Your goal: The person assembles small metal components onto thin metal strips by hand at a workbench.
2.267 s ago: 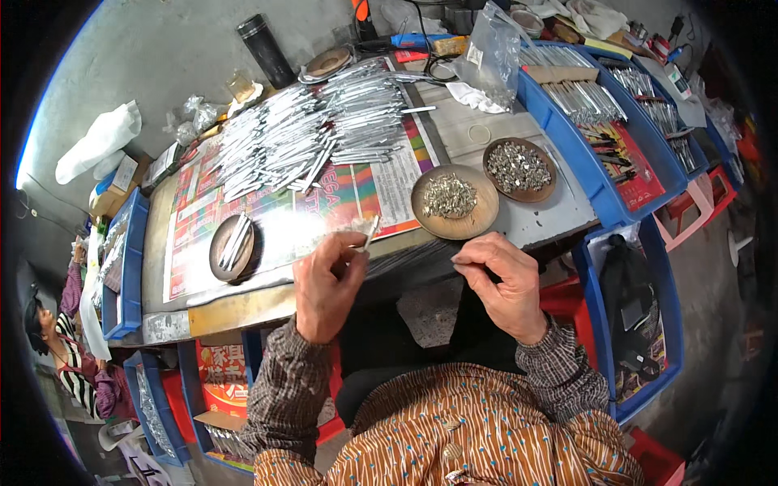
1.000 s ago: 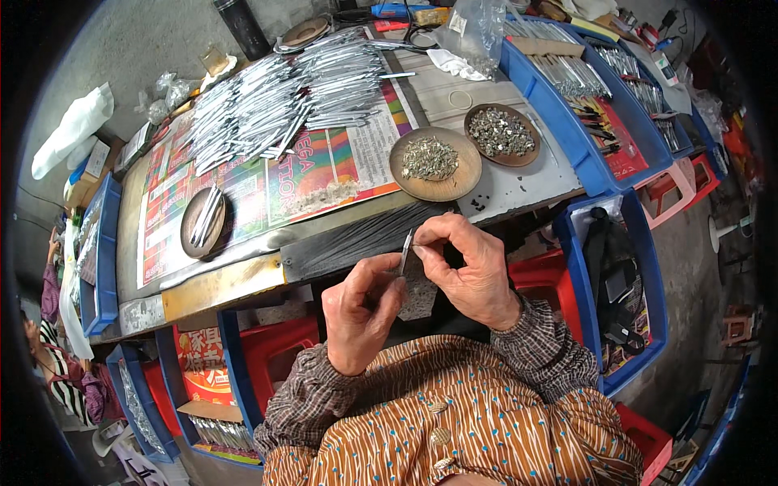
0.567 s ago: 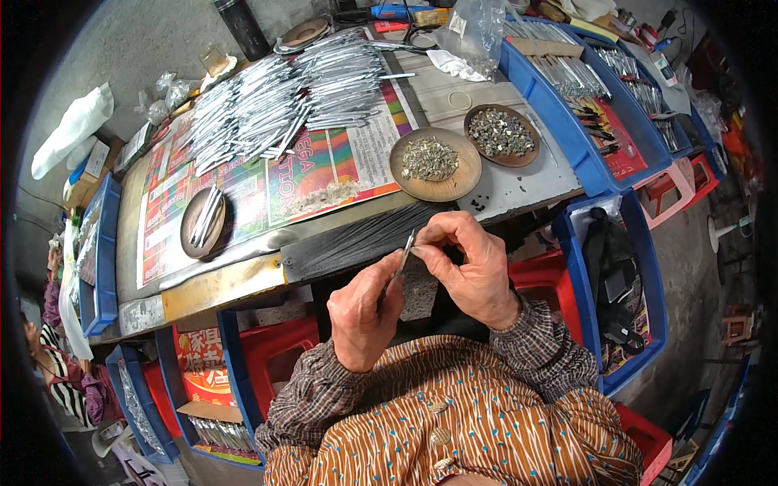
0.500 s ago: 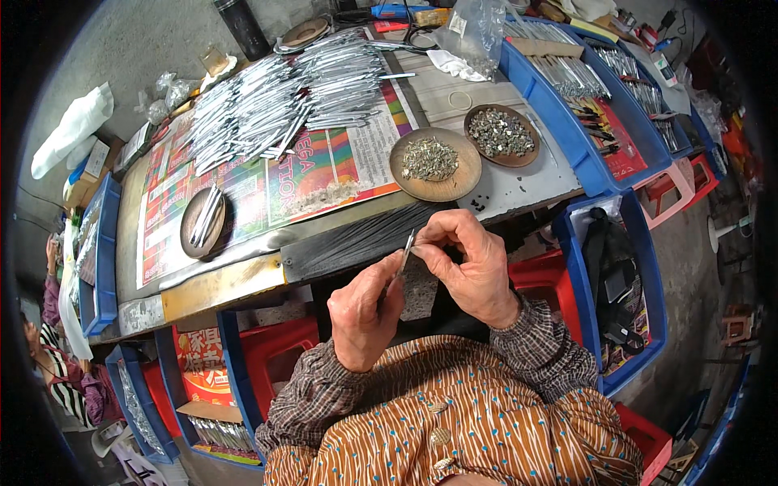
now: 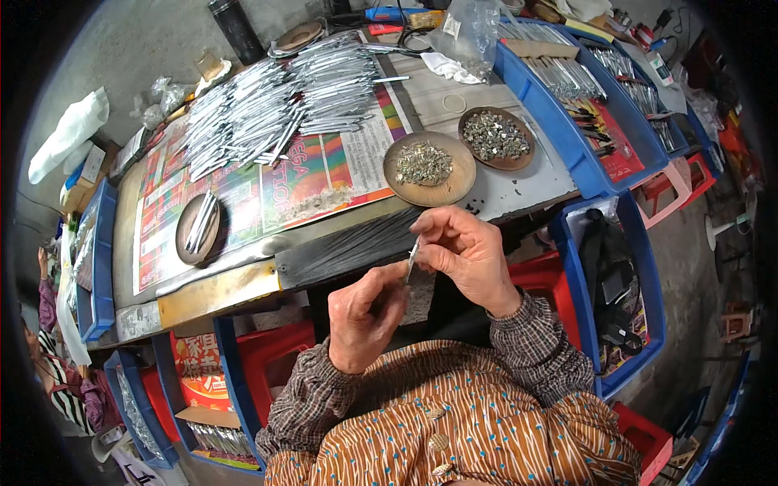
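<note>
In front of the table edge, my left hand [image 5: 366, 312] pinches a slim silvery metal strip [image 5: 412, 257] between thumb and forefinger. My right hand [image 5: 466, 255] is closed at the strip's upper end, thumb and fingertips pressed in on it. Any tiny part between those fingertips is too small to make out. Just beyond my hands stands a round wooden plate [image 5: 397, 190] heaped with small metal bits [image 5: 424, 164]. Beside it, a darker plate [image 5: 525, 154] carries more small metal parts [image 5: 493, 135]. To the left, an oval wooden dish [image 5: 188, 247] holds several silvery strips [image 5: 200, 223].
A big pile of silvery strips [image 5: 243, 113] covers the far side of the table. Blue trays [image 5: 559, 134] with metal pieces line the right side. A blue bin [image 5: 587, 308] with black items stands by my right arm. Another person's sleeve [image 5: 47, 304] shows far left.
My right fingers have shifted slightly up and round the strip's end. The strip stands a little more upright. The whole view has moved slightly; the plates and piles are as before.
</note>
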The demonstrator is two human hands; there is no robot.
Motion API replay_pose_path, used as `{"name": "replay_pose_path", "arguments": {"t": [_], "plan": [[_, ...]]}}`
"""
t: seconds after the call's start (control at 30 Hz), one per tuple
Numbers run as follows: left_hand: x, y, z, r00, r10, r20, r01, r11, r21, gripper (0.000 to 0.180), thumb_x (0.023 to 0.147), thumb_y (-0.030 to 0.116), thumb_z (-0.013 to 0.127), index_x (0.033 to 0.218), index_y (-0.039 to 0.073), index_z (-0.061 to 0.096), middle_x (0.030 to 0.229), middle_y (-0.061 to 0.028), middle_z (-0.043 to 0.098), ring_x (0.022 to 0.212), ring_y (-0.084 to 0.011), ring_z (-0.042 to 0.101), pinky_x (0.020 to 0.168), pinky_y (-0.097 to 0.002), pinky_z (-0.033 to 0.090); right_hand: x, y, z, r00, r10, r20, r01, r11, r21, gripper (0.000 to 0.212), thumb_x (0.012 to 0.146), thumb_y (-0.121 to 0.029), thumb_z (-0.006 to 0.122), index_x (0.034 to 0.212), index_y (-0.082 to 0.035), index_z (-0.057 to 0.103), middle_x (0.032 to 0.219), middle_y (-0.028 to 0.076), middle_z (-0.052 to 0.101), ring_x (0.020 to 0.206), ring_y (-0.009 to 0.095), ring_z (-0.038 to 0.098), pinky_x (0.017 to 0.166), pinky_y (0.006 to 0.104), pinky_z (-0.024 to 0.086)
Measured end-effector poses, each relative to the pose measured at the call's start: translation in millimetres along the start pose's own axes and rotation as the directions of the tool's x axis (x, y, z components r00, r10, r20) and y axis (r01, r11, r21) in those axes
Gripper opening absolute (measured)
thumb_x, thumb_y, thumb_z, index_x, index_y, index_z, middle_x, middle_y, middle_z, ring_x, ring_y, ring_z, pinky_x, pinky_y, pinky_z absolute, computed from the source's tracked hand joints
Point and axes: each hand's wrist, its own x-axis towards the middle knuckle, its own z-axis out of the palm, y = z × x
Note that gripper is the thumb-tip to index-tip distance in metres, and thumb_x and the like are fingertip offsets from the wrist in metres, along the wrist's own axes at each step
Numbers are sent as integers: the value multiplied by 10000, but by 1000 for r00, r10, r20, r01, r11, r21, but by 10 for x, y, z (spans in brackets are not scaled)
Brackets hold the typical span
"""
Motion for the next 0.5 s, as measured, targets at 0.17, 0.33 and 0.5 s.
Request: {"name": "replay_pose_path", "arguments": {"t": [0.17, 0.33, 0.5], "plan": [[4, 29, 59, 993, 112, -47, -105, 986, 126, 343, 713, -67, 635, 1041, 28, 613, 681, -86, 595, 546, -177, 583, 534, -247, 461, 8, -59, -84, 991, -3, 137, 12, 998, -65, 135, 853, -33, 647, 977, 13, 624, 851, -11, 577, 748, 30, 533, 650, 184, 453], [123, 128, 31, 965, 254, -72, -208, 901, 380, 391, 674, -33, 701, 1049, 17, 601, 747, -90, 615, 621, -235, 593, 535, -311, 465, -20, -49, -57, 994, -29, 102, 29, 1000, -7, 103, 854, -30, 638, 943, 20, 624, 851, -15, 560, 751, 25, 521, 643, 179, 445], [225, 125, 135, 935, 347, -70, -294, 872, 392, 305, 738, -61, 652, 1034, 1, 609, 894, -167, 645, 748, -286, 656, 643, -327, 521, -31, -22, -59, 998, -57, 30, 57, 998, -20, 110, 854, -30, 632, 947, 27, 615, 858, -14, 576, 776, 33, 547, 651, 194, 467]]}}
